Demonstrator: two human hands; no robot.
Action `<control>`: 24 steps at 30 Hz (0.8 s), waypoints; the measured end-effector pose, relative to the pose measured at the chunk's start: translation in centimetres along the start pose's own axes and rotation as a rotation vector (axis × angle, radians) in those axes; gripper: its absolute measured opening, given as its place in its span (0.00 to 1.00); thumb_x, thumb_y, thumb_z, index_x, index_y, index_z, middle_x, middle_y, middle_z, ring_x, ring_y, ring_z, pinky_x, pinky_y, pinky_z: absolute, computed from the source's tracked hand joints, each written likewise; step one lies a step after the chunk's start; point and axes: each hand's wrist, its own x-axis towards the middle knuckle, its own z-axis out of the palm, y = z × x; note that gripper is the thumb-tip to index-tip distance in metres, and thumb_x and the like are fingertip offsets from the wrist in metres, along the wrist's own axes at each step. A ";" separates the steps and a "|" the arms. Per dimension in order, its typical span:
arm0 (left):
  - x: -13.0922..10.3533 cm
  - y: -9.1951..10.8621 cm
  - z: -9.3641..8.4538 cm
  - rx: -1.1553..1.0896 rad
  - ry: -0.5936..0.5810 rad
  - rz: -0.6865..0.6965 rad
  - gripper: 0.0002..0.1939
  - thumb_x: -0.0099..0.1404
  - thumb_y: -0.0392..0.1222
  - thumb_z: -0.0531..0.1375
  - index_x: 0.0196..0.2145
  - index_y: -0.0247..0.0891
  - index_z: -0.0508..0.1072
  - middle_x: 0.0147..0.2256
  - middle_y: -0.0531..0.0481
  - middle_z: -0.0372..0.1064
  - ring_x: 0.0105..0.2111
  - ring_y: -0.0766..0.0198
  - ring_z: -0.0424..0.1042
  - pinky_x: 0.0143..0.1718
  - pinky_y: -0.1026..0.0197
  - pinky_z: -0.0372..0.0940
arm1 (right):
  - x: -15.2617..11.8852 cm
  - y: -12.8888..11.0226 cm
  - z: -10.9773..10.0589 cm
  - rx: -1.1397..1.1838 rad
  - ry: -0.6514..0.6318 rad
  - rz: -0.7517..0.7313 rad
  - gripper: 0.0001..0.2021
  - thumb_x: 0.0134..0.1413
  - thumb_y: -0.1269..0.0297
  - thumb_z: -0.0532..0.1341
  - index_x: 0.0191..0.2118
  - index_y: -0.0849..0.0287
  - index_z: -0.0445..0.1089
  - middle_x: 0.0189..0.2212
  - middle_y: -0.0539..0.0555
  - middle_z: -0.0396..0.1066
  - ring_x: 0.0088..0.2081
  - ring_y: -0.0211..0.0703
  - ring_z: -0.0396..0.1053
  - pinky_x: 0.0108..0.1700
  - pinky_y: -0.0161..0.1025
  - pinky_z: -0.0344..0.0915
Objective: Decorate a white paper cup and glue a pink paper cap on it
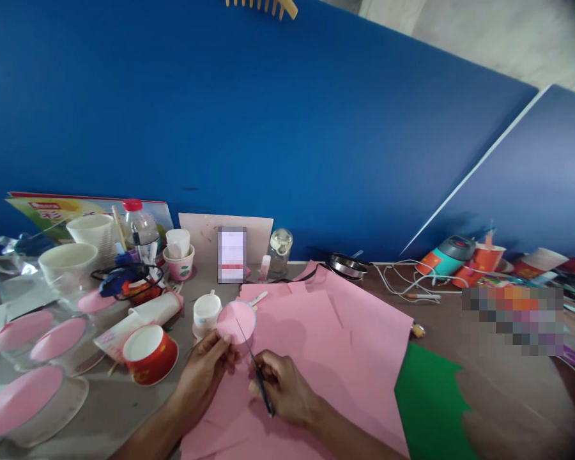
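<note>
A round pink paper piece (234,321) with a pale rim is pinched between the thumb and fingers of my left hand (211,359). My right hand (285,386) is closed round a dark-handled tool (264,391) with a thin, pointed metal end, which lies across the pink round. Whether the tool is a knife or scissors cannot be made out. Both hands are above large pink paper sheets (316,338). Just left of the round stands a small white cup (206,313).
Several pink-topped containers (23,399), a red paper bowl (151,354) and stacked white cups (93,236) crowd the left. A phone (232,254) and glass jar (280,252) stand behind. Green paper (431,402), white cables (393,281) and a teal device (448,255) are at right.
</note>
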 end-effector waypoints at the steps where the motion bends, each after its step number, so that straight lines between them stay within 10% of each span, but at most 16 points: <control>1: 0.0 0.0 0.0 -0.004 0.004 -0.002 0.16 0.50 0.48 0.74 0.26 0.35 0.74 0.23 0.53 0.71 0.23 0.67 0.68 0.23 0.66 0.63 | 0.0 0.0 0.0 0.008 0.002 0.000 0.07 0.44 0.73 0.62 0.33 0.59 0.67 0.18 0.42 0.59 0.20 0.32 0.53 0.23 0.31 0.49; 24: 0.2 -0.2 -0.2 -0.015 -0.010 0.007 0.16 0.51 0.48 0.73 0.27 0.35 0.75 0.22 0.52 0.70 0.23 0.67 0.68 0.22 0.67 0.63 | 0.3 0.8 0.1 0.019 0.007 -0.032 0.07 0.45 0.73 0.61 0.33 0.58 0.67 0.18 0.41 0.59 0.20 0.32 0.53 0.23 0.30 0.49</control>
